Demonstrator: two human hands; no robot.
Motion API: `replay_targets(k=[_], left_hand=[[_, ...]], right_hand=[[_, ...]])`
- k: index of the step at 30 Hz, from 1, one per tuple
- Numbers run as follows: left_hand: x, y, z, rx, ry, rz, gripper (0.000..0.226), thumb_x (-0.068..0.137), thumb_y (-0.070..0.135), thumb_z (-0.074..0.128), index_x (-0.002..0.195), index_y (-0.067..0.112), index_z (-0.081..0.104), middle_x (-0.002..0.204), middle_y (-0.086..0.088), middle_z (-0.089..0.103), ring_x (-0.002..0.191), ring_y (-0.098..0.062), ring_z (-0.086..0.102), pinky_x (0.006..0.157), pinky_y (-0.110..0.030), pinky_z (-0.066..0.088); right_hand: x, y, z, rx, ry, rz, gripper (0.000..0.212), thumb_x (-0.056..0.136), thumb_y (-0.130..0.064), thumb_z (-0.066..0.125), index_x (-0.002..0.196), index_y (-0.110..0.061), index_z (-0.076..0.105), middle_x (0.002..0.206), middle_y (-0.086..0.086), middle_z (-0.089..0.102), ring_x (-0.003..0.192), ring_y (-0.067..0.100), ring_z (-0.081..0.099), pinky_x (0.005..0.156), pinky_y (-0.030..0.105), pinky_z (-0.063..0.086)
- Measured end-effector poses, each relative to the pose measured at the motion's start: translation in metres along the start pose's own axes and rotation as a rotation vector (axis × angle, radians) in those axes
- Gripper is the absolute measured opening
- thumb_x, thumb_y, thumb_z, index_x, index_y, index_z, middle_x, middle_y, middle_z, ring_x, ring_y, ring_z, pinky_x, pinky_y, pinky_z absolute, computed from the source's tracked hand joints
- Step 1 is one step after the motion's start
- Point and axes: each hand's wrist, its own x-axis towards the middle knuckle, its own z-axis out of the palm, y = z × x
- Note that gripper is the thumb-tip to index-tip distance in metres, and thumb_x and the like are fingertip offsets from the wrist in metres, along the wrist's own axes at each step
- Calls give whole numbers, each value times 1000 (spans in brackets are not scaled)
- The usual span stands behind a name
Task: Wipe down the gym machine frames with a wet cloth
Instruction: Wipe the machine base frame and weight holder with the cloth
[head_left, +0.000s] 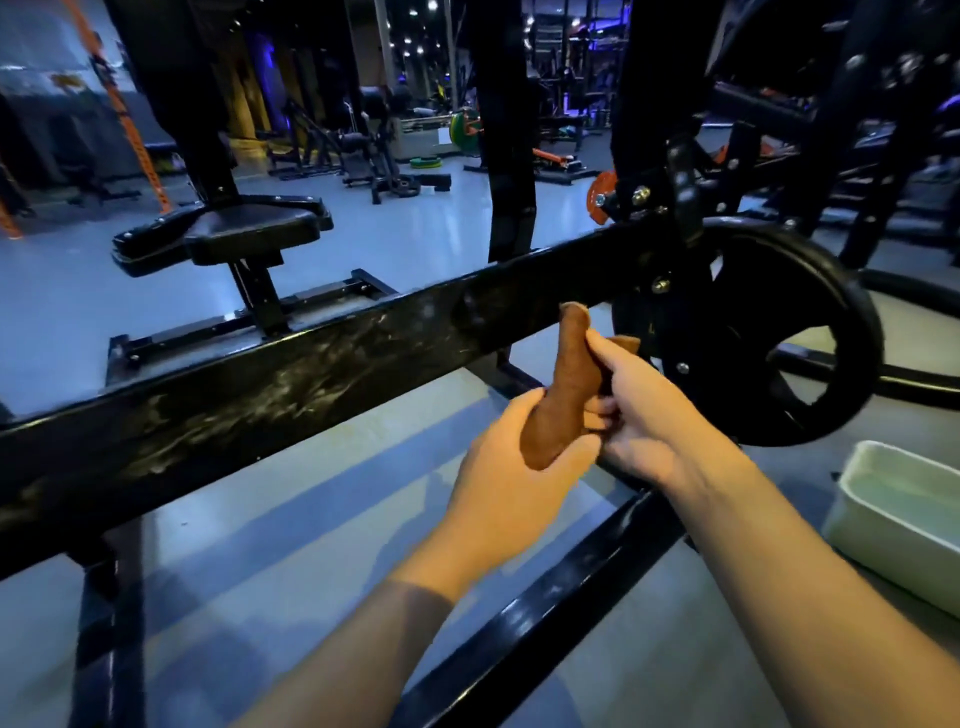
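Observation:
A brown cloth (563, 384) is rolled into a narrow bundle and stands nearly upright between both hands. My left hand (511, 478) grips its lower end from below. My right hand (644, 410) holds its upper part from the right, fingers curled round it. Both hands hover just in front of a long black frame beam (291, 384) that slants across the view, its face streaked with wet smears. The cloth's top edge sits just below the beam's lower edge.
A black weight plate (810, 338) hangs on the machine at right. A white tub of water (893, 525) sits on the floor at lower right. A low black base bar (545, 608) runs under my arms. A padded seat (234, 234) stands beyond the beam.

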Motion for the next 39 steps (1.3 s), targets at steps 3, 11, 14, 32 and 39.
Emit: replay_targets(k=[3,11,14,32,39], left_hand=[[24,3,15,-104,-16,-63,37,89,27,74,115,47,58,98,14,73,86,-12,73,78,-46,62],[26,-11,10,365,33,-17,62,98,23,60,140,58,31,119,6,63,105,-22,64,89,-47,56],[20,-31,-4,474,-69,22,73,100,23,60,144,61,15,122,0,55,109,-27,58,93,-47,53],[-66,-18,-119,1245,728,349,73,78,41,81,142,14,57,145,-13,50,133,-34,45,96,-48,34],[-75,-3,-204,1515,638,-182,116,57,68,88,141,1,46,143,-21,51,140,-45,39,112,-58,31]], right_hand=[[3,-7,-19,-10,-47,1,22,98,-41,67,96,-19,64,78,2,54,55,10,43,45,21,36],[15,28,-10,-273,-36,-102,42,100,-53,57,138,-33,60,125,-2,72,110,15,69,92,37,55],[19,51,6,-271,-12,-134,46,103,-43,58,147,-30,51,127,0,69,111,17,68,94,38,56],[-1,52,66,-535,252,-898,42,113,-29,35,154,-22,37,137,-1,35,105,-16,47,95,5,37],[31,69,90,-777,339,-1083,43,106,-28,39,140,-6,52,145,6,40,123,27,49,100,31,42]])
